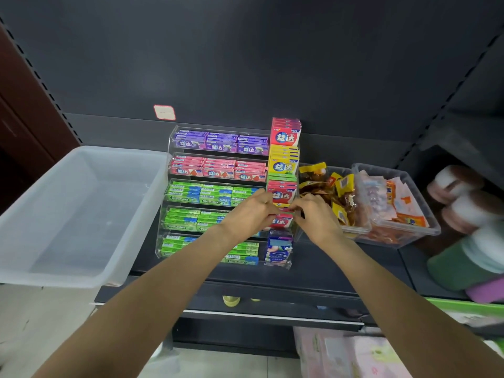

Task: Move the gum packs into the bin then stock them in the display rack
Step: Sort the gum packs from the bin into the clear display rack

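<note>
While both hands (252,211) (313,214) pinch red pack (279,221) at rack (174,148) slot, could snag divider, topple stack above.

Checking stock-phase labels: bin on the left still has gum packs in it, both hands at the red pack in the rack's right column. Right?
Not quite. The head view shows the bin on the left holding no gum packs; its floor is bare. The rest holds: left hand and right hand are both at the red pack in the right column of the display rack.
</note>
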A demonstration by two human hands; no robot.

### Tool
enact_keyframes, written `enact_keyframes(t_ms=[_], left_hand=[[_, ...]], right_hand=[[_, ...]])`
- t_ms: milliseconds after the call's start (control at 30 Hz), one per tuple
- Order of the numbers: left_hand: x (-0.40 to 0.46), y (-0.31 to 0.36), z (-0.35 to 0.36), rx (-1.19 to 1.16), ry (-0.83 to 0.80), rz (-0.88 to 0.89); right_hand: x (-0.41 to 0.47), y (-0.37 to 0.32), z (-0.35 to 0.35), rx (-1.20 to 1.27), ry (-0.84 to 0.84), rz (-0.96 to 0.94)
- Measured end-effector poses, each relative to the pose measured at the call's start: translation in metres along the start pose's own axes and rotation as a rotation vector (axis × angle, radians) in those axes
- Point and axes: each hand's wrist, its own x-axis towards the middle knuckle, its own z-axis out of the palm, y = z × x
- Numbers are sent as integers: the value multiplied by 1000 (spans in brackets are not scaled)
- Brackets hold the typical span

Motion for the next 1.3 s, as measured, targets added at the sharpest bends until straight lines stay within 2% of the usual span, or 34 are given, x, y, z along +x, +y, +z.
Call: enact_keyframes(t_ms=[133,200,400,967,1133,1300], left_hand=[[5,3,2,-65,11,-45],[6,4,3,-112,20,-72],[-4,-9,2,-173,0,-161],[-7,-14,10,-107,-56,-317],[-1,-12,10,-28,-83,-321],[3,-11,11,55,-92,-307]], right_hand=[[-5,-3,-3,113,-63,-2],[-6,-3,-3,113,-44,12],[-5,-6,1,-29,45,-15],[-12,-1,11,-95,150,5],[-12,-4,14,-11,62,-27],[-10,-8,18,-72,36,-38]])
